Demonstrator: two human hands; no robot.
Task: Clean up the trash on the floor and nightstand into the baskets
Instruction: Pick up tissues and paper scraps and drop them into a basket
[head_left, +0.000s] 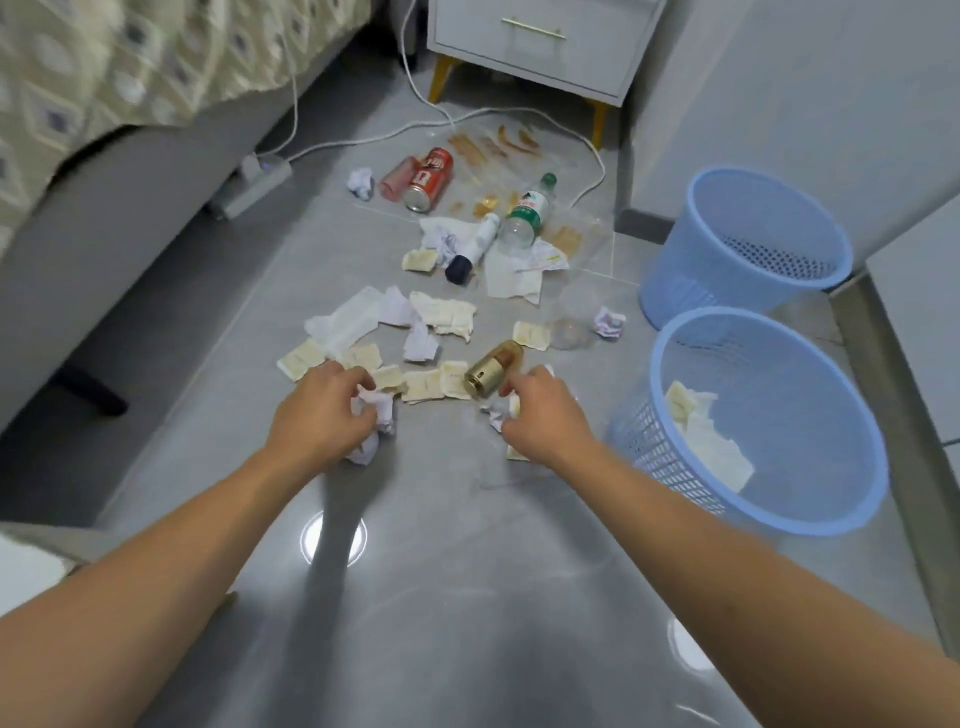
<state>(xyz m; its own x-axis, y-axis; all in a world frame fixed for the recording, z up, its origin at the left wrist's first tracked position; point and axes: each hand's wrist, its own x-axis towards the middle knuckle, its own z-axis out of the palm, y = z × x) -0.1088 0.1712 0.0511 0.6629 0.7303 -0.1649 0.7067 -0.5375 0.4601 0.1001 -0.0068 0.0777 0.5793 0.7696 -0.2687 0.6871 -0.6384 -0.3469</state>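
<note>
Both hands are down on the floor, grabbing trash. Left hand curls its fingers around a crumpled paper ball. Right hand pinches small paper scraps. Just past the right fingers lies a gold bottle on its side. More paper bits, a red can and a clear bottle lie farther ahead. To the right of the right hand stand two blue baskets, the near basket with paper inside, the far basket behind it.

Two baskets on the floor at right, one behind the other, paper scraps in the nearer. Left of them, scattered trash: wrappers nearest, bottles and cans farther back. Beyond the trash, a nightstand; at far left, a bed.
</note>
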